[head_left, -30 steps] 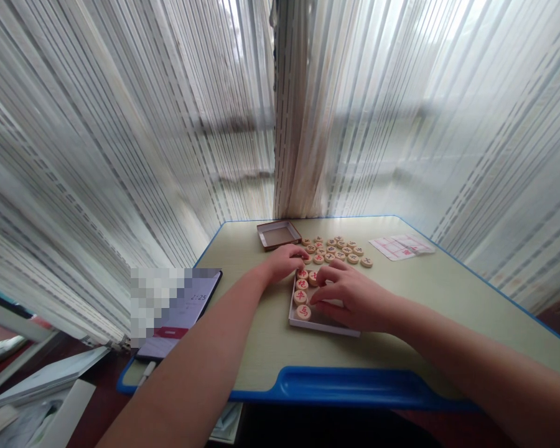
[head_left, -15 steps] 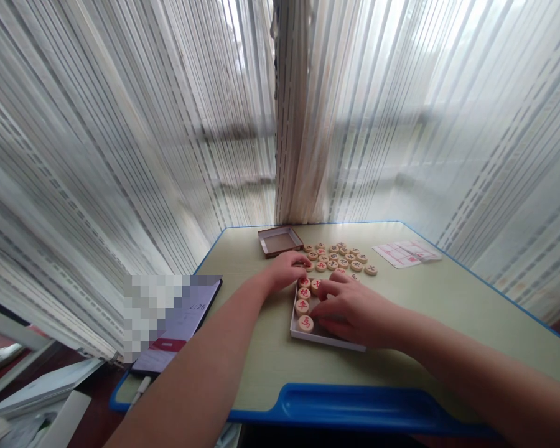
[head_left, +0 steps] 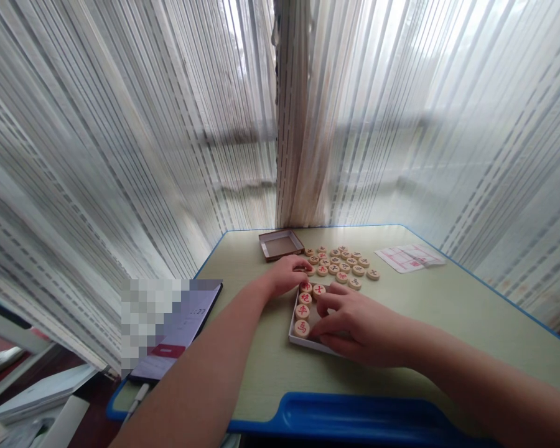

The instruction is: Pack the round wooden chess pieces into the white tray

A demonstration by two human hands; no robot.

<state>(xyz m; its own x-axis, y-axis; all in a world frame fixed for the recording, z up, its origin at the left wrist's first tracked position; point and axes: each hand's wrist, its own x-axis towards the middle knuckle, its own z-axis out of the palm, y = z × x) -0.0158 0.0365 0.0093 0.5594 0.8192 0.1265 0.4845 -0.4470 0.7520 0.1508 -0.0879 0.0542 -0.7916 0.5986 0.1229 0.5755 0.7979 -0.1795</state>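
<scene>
A shallow white box [head_left: 320, 347] stands on the table with several round wooden Chinese chess pieces inside. A column of red-marked pieces runs down its left side, the horse piece [head_left: 302, 328] in the near corner. A second piece [head_left: 318, 291] lies beside the top of the column. My right hand [head_left: 354, 320] is over the box, fingers bent and apart, its thumb and index tips close to the horse piece. My left hand [head_left: 287, 275] rests at the box's far left corner, its fingers apart beside a loose piece [head_left: 310, 271] that they partly cover.
Beyond the box lie several loose chess pieces [head_left: 345, 267]. A brown box lid [head_left: 280, 246] is at the back left, a folded paper sheet [head_left: 410, 257] at the right. A tablet [head_left: 186, 330] with a cable stands by the left edge. The table has a blue front tray [head_left: 354, 410].
The horse piece has shifted left towards the box's near corner. My right hand has moved slightly down and left. My left hand stays near the far corner; the view has tilted a little.
</scene>
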